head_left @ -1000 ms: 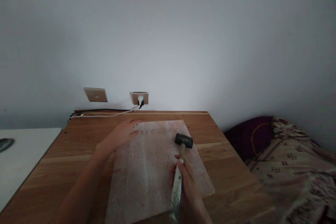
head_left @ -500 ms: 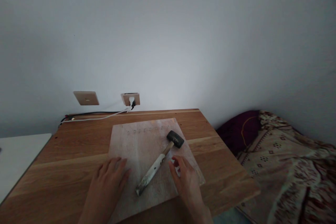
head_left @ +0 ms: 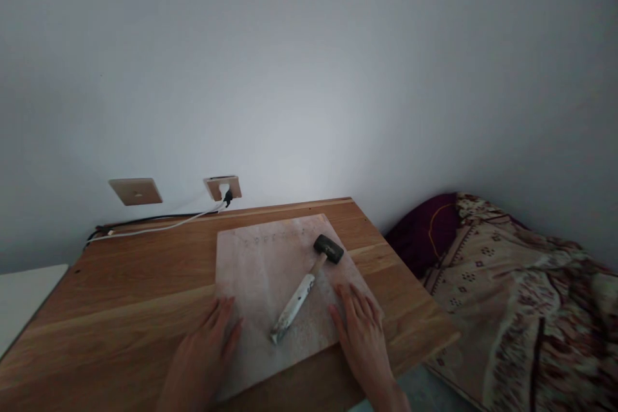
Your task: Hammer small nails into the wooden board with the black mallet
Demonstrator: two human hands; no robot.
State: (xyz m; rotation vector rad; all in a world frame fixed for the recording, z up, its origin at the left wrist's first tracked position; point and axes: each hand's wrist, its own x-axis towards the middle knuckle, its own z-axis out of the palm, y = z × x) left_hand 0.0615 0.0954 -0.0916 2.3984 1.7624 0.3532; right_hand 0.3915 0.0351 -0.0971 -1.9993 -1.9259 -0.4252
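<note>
From my distant post I had both hands down at the board, which lay flat on the wooden surface, turned a little askew to it; the left hand rested at its left edge, the right hand at its near right corner; the grip of each was spread, palm down, thumb apart from the fingers, pinching nothing.

The hammer lay loose on the board, touched by neither hand; its dark head was near the right edge, and its pale, worn handle slanted back toward the gap between my hands; near the far edge ran a row of small bumps, too small for me to tell nails from holes.

As I judged it, steadying the board well called for flat, even pressure from both sides, fingertips clear of the hammer, and no tipping; a tilted board could have let the hammer slide; any shift was best made slowly, both hands working together, with the near right corner kept from overrunning the surface.

I looked for brands and labels and could read none; the dark specks on the handle formed no letters that I could make out; the wall plate bore only a faint mark, too small to tell; the socket showed no legible writing either.
</note>
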